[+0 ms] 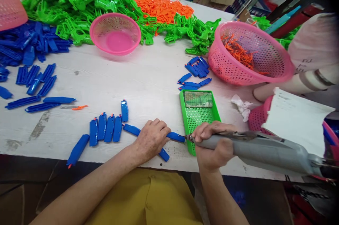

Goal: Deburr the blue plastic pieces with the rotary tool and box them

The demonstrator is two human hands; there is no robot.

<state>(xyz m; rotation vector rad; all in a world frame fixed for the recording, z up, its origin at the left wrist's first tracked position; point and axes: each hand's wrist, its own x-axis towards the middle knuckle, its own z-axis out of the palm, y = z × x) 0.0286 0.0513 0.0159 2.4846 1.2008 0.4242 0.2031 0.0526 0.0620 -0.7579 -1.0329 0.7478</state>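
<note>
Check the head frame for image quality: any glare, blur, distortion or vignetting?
Head view: even, soft light, no hard shadows or glare on the white table; wide-angle bending at the edges, dark vignette in the right corners; left hand and blue part sharp; the grey power screwdriver in the right hand stretches large toward the frame edge.

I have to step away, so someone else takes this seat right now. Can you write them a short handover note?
Left hand presses a blue part flat at the table edge.
Right hand grips a grey power screwdriver, tip at that part's end.
Done, it seems: a row of blue pieces left of the hand.
Left: loose blue parts by the green tray, more at far left.
</note>
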